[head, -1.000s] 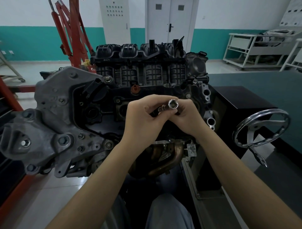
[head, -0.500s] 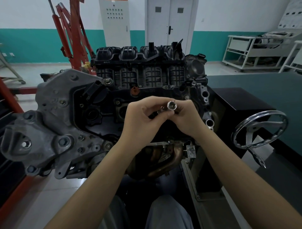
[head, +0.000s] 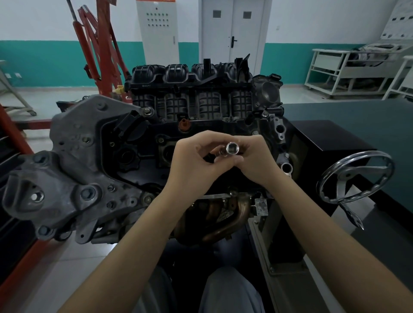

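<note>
Above the engine [head: 134, 156], left hand [head: 192, 162] and right hand [head: 256, 160] pinch socket [head: 232, 148].

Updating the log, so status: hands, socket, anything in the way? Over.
Left hand and right hand both pinching the chrome socket. Open end faces camera, held in front of the engine. Nothing blocking seen.

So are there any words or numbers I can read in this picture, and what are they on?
Nothing here can be read for sure.
Pale marking on the black intake manifold: too small and blurred to read.
Orange strip on top of the grey cabinet: cut off by the picture's edge, unreadable.
Shiny socket held in the fingers: no marking shows.
</note>
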A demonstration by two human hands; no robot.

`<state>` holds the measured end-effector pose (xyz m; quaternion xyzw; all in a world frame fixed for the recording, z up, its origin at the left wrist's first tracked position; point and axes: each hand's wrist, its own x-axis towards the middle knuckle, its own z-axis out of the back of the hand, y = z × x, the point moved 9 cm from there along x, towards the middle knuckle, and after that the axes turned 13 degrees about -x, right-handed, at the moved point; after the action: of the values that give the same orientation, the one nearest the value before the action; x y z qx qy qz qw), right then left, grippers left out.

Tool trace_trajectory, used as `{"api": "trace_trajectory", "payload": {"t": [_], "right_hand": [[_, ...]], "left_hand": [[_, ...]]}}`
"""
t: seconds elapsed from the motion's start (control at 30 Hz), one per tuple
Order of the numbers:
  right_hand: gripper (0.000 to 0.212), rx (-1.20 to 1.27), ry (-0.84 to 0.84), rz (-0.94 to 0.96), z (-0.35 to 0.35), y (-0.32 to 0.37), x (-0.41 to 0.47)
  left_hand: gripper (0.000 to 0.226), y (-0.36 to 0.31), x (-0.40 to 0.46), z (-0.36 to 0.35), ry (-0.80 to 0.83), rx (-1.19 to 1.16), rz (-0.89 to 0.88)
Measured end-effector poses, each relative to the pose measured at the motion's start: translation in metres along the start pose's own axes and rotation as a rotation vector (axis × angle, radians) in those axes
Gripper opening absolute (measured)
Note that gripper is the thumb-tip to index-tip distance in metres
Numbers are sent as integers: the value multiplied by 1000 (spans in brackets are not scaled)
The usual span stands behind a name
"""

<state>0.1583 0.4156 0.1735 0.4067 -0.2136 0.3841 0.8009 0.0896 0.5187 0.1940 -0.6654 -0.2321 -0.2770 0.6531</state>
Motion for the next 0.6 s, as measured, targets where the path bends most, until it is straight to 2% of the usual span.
{"api": "trace_trajectory", "payload": {"t": [0.13, 0.23, 0.33, 0.47, 0.6], "right_hand": [[12, -32, 15, 59, -5, 4, -1], [26, -41, 46, 79, -9, 10, -3], [32, -42, -16, 27, -6, -2, -5], [17, -58, -67, 25, -3, -6, -5], [18, -41, -11, 82, -8, 9, -6]], "left_hand": [[22, -1, -1, 5, -90, 50, -27], [24, 2, 0, 1, -32, -4, -7], [25, 1, 0, -5, 33, 0, 1], [27, -5, -1, 0, -61, 112, -44], [28, -4, -2, -1, -47, 23, -33]]}}
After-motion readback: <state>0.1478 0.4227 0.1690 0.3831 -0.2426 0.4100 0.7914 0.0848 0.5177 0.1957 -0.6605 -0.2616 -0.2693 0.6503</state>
